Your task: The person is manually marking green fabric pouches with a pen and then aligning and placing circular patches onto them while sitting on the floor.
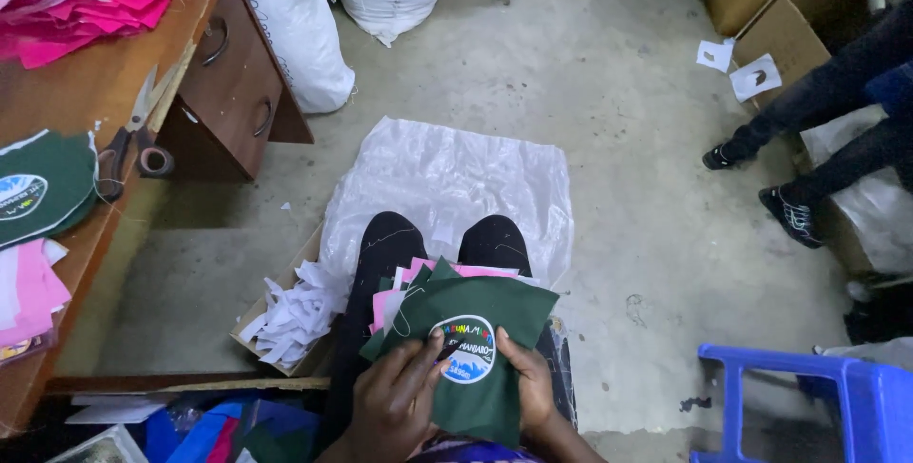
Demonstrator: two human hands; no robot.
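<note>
While we sit here, our left hand (395,396) and right hand (526,379) pinch the green patch cloth (475,349) on our lap, fingers closed either side of its round badge (466,349); trimming looks next, so steady grip.

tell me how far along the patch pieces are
Looks done: white scraps fill the cardboard box, and a green patch piece lies on the desk beside scissors. In hand: both hands, left and right, hold a green cloth with a round patch. Left: the stack of pink and green pieces on the lap beneath it.
</note>
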